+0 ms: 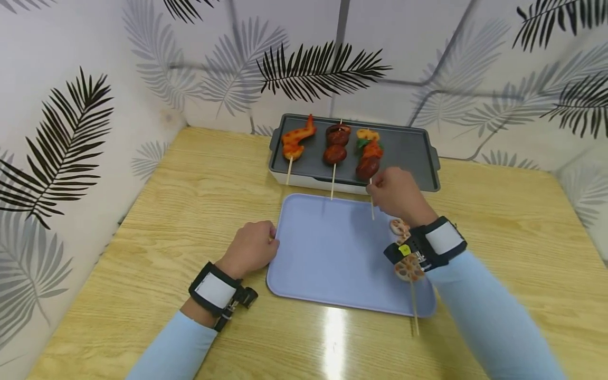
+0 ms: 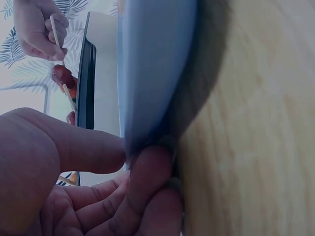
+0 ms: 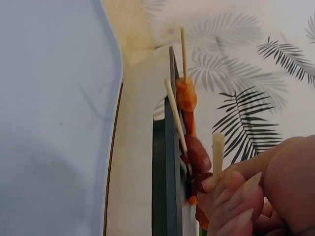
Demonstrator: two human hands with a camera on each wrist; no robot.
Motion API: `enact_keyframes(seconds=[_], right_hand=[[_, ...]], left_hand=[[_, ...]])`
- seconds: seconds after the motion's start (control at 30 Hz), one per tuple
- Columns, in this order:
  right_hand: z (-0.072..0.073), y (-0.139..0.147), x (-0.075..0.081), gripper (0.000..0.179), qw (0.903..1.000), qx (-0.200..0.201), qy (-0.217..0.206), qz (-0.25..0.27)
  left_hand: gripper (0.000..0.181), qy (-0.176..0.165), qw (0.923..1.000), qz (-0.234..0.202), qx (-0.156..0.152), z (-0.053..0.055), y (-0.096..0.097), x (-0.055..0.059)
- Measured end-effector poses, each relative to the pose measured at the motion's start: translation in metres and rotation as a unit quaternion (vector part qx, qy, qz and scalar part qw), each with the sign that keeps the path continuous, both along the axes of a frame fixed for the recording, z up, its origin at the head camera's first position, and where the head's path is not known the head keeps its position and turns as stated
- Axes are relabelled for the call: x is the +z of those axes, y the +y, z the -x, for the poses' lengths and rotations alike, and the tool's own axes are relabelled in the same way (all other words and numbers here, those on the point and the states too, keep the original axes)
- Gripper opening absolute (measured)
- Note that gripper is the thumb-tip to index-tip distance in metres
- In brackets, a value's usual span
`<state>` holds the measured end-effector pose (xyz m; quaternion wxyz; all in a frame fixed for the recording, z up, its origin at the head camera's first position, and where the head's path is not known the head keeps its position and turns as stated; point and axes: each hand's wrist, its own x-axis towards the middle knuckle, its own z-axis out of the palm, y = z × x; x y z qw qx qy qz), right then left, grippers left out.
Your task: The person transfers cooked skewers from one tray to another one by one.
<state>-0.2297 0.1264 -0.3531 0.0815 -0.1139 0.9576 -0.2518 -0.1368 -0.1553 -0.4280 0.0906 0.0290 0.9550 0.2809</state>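
My right hand pinches the stick of a mixed skewer with dark red, orange, green and yellow pieces. That skewer's food is over the grill plate, and its stick end points toward me. My left hand grips the left rim of the blue tray; the left wrist view shows thumb and fingers pinching the tray's edge. On the tray's right side lies a lotus root skewer, partly hidden under my right wrist.
An orange wing-like skewer and a dark red skewer lie on the grill plate, sticks overhanging its front. The tray sits just in front of the grill on the wooden table. A leaf-patterned wall covering stands behind.
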Motion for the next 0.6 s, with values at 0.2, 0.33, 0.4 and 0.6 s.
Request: enact_keyframes(seconds=[0.2, 0.33, 0.4, 0.6], right_hand=[[-0.018, -0.003, 0.007, 0.025, 0.9999, -0.001, -0.013, -0.001], [-0.030, -0.005, 0.013, 0.024, 1.0000, 0.005, -0.003, -0.006], [-0.036, -0.004, 0.015, 0.024, 0.9998, 0.012, 0.010, -0.009], [-0.056, -0.001, 0.015, 0.021, 0.9988, 0.035, 0.034, 0.003]], left_hand=[[0.013, 0.003, 1.0000, 0.000, -0.005, -0.001, 0.000, 0.001], [0.013, 0.001, 1.0000, 0.000, -0.005, -0.002, 0.000, 0.000], [0.013, 0.000, 1.0000, -0.001, -0.007, -0.002, 0.001, 0.000], [0.013, 0.004, 0.9999, 0.008, -0.011, -0.002, 0.001, 0.002]])
